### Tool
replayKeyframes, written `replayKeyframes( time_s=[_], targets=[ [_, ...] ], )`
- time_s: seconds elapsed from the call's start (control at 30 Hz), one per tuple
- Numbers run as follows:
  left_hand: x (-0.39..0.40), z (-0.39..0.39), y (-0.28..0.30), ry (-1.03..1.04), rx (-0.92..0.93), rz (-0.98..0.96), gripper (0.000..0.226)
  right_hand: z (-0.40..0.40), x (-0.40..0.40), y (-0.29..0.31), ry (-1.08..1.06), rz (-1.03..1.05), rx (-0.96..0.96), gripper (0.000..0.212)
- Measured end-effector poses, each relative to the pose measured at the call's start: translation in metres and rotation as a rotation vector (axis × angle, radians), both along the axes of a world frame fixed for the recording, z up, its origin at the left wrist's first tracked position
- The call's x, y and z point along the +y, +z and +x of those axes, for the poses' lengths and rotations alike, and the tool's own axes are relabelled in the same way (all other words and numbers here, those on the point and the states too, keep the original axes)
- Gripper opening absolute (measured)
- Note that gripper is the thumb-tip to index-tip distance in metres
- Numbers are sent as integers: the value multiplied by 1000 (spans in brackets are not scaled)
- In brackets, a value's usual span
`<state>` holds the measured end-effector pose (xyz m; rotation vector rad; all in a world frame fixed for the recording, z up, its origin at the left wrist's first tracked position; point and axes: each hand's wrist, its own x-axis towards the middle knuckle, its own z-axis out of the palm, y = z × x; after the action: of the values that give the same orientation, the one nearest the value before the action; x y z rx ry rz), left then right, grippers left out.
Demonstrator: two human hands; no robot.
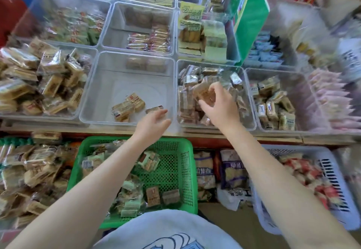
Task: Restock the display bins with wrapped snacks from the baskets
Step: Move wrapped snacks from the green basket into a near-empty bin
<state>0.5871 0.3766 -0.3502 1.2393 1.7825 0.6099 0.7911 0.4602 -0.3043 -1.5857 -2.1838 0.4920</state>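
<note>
Right hand (pixel 218 103) gripping a clear-wrapped brown snack (pixel 205 92) over the full clear bin (pixel 250 100); left hand (pixel 154 121) relaxed, holding nothing, at the front right corner of the near-empty bin (pixel 97 84), above the green basket (pixel 187 168)
</note>
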Motion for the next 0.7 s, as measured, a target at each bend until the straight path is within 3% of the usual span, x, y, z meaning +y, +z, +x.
replayKeyframes(
  time_s=[0.13, 0.27, 0.43, 0.5, 0.6, 0.7],
  targets=[
    [-4, 7, -22, -185, 344, -34, 48, -18, 80, -8, -74, 74, -130, 21],
    [-5, 10, -28, -182, 404, -20, 45, -40, 119, -35, 2, 29, -298, 18],
    [-1, 8, -34, -199, 420, -64, 46, -36, 131, -60, 63, -143, -631, 63],
    [0, 8, -34, -217, 428, -74, 47, -33, 128, -54, 44, -195, -681, 75],
    [-5, 7, -31, -140, 290, 23, 42, -34, 98, -48, 61, -54, -573, 70],
    [-25, 1, -31, 106, 192, 269, 32, -40, 32, -59, 141, 291, -199, 35]
  ],
)
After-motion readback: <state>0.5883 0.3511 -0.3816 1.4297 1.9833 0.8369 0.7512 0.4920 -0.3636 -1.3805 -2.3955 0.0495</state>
